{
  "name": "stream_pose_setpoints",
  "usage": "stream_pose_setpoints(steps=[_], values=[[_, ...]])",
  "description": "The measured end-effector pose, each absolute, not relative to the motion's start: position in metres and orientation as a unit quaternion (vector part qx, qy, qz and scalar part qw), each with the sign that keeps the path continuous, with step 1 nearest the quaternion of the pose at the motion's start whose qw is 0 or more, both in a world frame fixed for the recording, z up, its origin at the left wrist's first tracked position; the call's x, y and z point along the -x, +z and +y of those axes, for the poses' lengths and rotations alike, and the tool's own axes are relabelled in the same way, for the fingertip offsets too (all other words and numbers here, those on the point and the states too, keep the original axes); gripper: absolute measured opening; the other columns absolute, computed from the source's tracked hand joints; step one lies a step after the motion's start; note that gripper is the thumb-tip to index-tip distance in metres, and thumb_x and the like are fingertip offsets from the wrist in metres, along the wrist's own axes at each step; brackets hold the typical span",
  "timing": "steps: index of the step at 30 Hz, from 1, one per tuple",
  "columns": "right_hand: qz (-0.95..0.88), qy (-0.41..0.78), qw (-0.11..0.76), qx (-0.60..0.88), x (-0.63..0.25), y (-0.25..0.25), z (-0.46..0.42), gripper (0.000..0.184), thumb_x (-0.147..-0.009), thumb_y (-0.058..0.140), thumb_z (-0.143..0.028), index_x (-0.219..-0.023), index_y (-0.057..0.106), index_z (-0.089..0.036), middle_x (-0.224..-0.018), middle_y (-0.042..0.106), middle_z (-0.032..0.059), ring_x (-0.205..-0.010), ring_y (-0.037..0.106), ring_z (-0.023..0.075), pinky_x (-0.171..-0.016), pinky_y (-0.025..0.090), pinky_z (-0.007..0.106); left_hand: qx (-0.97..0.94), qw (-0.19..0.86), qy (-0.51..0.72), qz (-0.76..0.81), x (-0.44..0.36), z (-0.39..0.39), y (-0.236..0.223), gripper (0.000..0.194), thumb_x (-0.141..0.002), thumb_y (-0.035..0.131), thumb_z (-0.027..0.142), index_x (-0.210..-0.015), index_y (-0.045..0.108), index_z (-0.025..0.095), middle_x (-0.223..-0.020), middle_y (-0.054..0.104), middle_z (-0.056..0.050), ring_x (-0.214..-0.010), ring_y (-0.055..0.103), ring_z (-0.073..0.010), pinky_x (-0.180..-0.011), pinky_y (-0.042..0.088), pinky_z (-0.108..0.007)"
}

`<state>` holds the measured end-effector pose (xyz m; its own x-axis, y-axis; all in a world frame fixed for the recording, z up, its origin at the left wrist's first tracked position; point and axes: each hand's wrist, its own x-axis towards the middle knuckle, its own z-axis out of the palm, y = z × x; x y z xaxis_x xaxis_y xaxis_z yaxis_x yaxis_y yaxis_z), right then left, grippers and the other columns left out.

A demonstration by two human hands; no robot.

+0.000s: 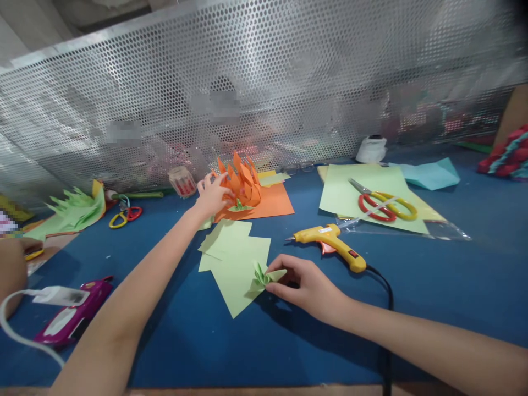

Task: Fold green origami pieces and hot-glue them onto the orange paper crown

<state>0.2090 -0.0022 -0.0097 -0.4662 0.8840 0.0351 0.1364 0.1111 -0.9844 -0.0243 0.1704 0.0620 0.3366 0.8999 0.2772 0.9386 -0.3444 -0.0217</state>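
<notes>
My right hand (311, 286) pinches a small folded green paper piece (260, 276) with pointed leaf-like tips, just over the front of some light green paper sheets (239, 275). Farther back, my left hand (212, 195) reaches to the left side of a cluster of orange paper petals (243, 184). Its fingers are spread and curved at the petals; whether they touch them I cannot tell. The cluster stands on an orange paper sheet (278, 201). Another small green folded piece (240, 207) lies at the front of the petals.
A yellow glue gun (330, 237) lies right of centre, its cord passing under my right forearm. Scissors (388, 206) rest on green paper at the right. Left are more scissors (126, 214), a purple device (78, 313), cut green paper (80, 209) and another person's arm (12, 269). Perforated metal (264, 82) rises behind.
</notes>
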Motion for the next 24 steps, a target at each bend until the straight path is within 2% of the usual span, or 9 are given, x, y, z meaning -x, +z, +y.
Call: stream_pose_setpoints(steps=[3,7,13,15,17,20,22,24], values=[[-0.661,0.547,0.341,0.385,-0.209,-0.009,-0.003,0.024,-0.079,0.066,-0.040,-0.090,0.057,-0.020,-0.073,0.059,-0.0017,-0.064,0.058,0.0124,-0.059,0.046,0.025,0.836,0.092,-0.121,-0.527,0.036,0.172,0.064,0.018,-0.080,0.062,0.014,-0.082,0.076,0.024,-0.146,0.043,-0.004,-0.135,0.023,-0.0419,-0.102,0.025,-0.063],[-0.663,0.546,0.340,0.384,-0.208,-0.010,-0.002,0.026,-0.079,0.066,-0.041,-0.091,0.057,-0.020,-0.072,0.059,-0.0018,-0.064,0.058,0.0127,-0.060,0.046,0.025,0.874,0.077,-0.136,-0.460,0.052,0.165,0.077,0.015,-0.081,0.063,0.019,-0.077,0.076,0.025,-0.142,0.048,-0.002,-0.135,0.024,-0.0366,-0.105,0.027,-0.057],[-0.672,0.538,0.333,0.386,-0.208,-0.011,-0.003,0.026,-0.079,0.066,-0.042,-0.091,0.058,-0.020,-0.070,0.059,-0.0022,-0.064,0.057,0.0129,-0.060,0.046,0.025,0.888,0.049,-0.177,-0.421,0.071,0.137,0.083,0.011,-0.078,0.068,0.026,-0.069,0.074,0.025,-0.139,0.051,0.000,-0.137,0.025,-0.0330,-0.111,0.019,-0.055],[-0.674,0.535,0.330,0.389,-0.208,-0.010,-0.004,0.027,-0.079,0.066,-0.043,-0.092,0.058,-0.021,-0.071,0.060,-0.0020,-0.065,0.058,0.0131,-0.061,0.046,0.025,0.871,0.042,-0.206,-0.444,0.075,0.127,0.077,0.004,-0.075,0.070,0.024,-0.074,0.073,0.025,-0.140,0.050,-0.001,-0.135,0.028,-0.0329,-0.112,0.019,-0.053],[-0.676,0.533,0.325,0.392,-0.208,-0.010,-0.004,0.028,-0.079,0.066,-0.044,-0.094,0.058,-0.021,-0.072,0.061,-0.0018,-0.066,0.058,0.0134,-0.061,0.046,0.025,0.836,0.040,-0.254,-0.485,0.077,0.116,0.067,0.019,-0.073,0.068,0.020,-0.091,0.071,0.025,-0.141,0.047,-0.005,-0.133,0.032,-0.0324,-0.112,0.023,-0.054],[-0.678,0.532,0.317,0.396,-0.207,-0.009,-0.004,0.028,-0.080,0.065,-0.045,-0.094,0.058,-0.021,-0.071,0.061,-0.0017,-0.066,0.059,0.0138,-0.061,0.046,0.025,0.761,0.026,-0.331,-0.557,0.077,0.098,0.048,0.037,-0.077,0.056,0.016,-0.114,0.057,0.020,-0.134,0.047,-0.012,-0.124,0.044,-0.0289,-0.099,0.041,-0.050],[-0.680,0.531,0.313,0.398,-0.207,-0.009,-0.004,0.028,-0.080,0.065,-0.045,-0.094,0.058,-0.022,-0.071,0.062,-0.0016,-0.066,0.059,0.0139,-0.061,0.046,0.025,0.730,-0.015,-0.346,-0.589,0.074,0.086,0.036,0.033,-0.080,0.051,0.020,-0.113,0.053,0.018,-0.120,0.055,-0.013,-0.103,0.058,-0.0240,-0.079,0.053,-0.040],[-0.682,0.528,0.310,0.401,-0.207,-0.008,-0.004,0.028,-0.080,0.064,-0.045,-0.094,0.058,-0.022,-0.071,0.062,-0.0018,-0.066,0.059,0.0138,-0.061,0.046,0.026,0.726,-0.069,-0.329,-0.599,0.069,0.077,0.029,0.027,-0.079,0.056,0.029,-0.103,0.056,0.017,-0.104,0.063,-0.009,-0.084,0.063,-0.0195,-0.066,0.054,-0.032]])
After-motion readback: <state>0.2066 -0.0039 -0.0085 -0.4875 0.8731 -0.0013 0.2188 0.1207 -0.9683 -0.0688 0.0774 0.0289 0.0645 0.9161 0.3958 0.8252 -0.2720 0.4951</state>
